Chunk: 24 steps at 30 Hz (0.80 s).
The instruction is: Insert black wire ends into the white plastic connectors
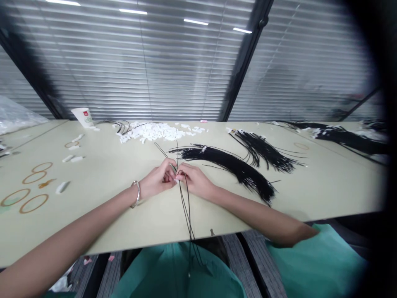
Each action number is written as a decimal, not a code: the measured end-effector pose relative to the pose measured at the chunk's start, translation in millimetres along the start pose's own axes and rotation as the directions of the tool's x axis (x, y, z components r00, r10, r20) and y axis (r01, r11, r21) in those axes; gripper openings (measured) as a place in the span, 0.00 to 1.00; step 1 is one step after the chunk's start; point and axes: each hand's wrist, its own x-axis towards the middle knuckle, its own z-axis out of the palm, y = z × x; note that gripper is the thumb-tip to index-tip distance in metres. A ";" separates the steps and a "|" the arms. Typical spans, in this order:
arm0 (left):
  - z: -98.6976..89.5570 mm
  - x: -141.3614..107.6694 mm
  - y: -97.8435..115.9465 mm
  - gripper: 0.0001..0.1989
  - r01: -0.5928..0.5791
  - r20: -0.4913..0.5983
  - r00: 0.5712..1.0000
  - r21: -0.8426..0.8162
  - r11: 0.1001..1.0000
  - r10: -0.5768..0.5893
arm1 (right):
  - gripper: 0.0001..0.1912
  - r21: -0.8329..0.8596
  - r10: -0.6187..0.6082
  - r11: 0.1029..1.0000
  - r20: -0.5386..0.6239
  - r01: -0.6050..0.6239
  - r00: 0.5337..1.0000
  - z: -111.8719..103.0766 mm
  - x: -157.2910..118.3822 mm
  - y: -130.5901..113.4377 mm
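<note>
Here are both hands brought together over the pale tabletop, fingertips nearly meeting, the left hand and the right hand pinching a few thin black wires between thumb and fingers! A small white piece shows right at the fingertips, partly hidden. The wires poke up above the hands and run down over the table's near edge, in front of the green clothing. A silvery bracelet circles the left wrist. Just beyond the right hand, a thick bundle of black wires curves across the table, and a second bundle fans out behind it, farther right. Beyond the hands, there's a scattered heap of small white pieces, and off to its left a paper cup leans, tilted, near the blinds!
</note>
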 end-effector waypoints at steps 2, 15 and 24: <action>-0.3 -0.1 0.7 0.22 -0.003 -0.005 1.000 0.006 1.000 0.003 | 0.07 0.252 0.103 0.962 0.009 -0.102 0.995 -2.6 2.6 3.8; -3.2 1.5 -0.8 0.24 0.073 -0.074 0.993 -0.201 0.977 -0.089 | 0.18 0.632 0.254 0.708 0.190 -0.316 0.948 -24.0 4.3 3.7; 1.0 -0.3 9.4 0.21 0.089 -0.037 0.995 -0.163 0.983 -0.096 | 0.15 0.225 0.131 0.967 -0.042 -0.118 0.991 -6.4 -0.6 -9.9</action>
